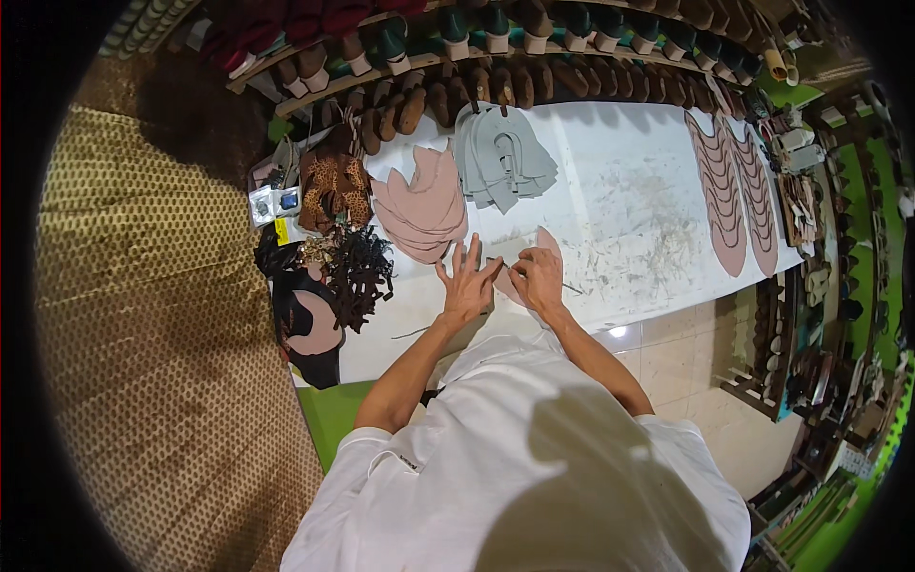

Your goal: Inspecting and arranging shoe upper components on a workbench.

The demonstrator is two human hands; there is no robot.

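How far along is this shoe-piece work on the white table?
Done, it seems: a fanned pink stack, a grey stack and two overlapping pink rows at the table's right end. In hand: the left hand presses flat on the table while the right hand works one pink piece. Left: hard to say; dark scraps lie at the left.

1. Bare white table top (629,205) lies open to the right of the right hand (541,276).
2. Pink cut pieces (419,210) and grey cut pieces (500,157) block the far left.
3. Black scraps (357,272) crowd the left edge, near the left hand (467,286).
4. 2 rows of pink pieces (729,200) close the far right.
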